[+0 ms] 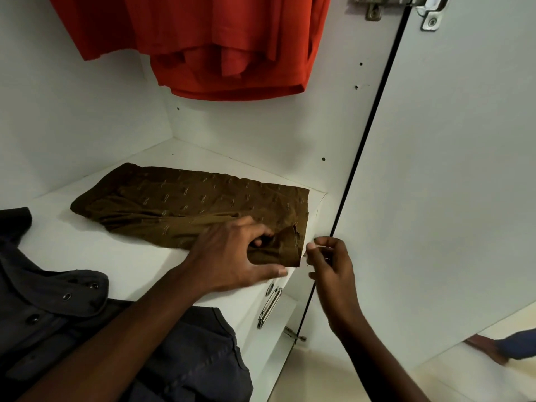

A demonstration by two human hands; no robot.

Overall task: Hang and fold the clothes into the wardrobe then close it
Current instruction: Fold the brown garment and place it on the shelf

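The folded brown garment [188, 204] is soft cloth. It looks matt and a bit crinkled, with tiny pale stitches sewn on it. The red garment [226, 47] hanging above is smooth cloth with soft folds and no shine. The dark grey shirt [58, 329] is thicker matt cloth, and its little round snaps [66, 296] are shiny metal. The shelf [87, 245] is a white board, smooth and flat, with a dull finish. The wardrobe door [449, 169] is the same smooth white board. The hinge [429, 10] and the drawer handle [269, 307] are shiny silver metal. The floor [333, 381] is cream, smooth and a little glossy.
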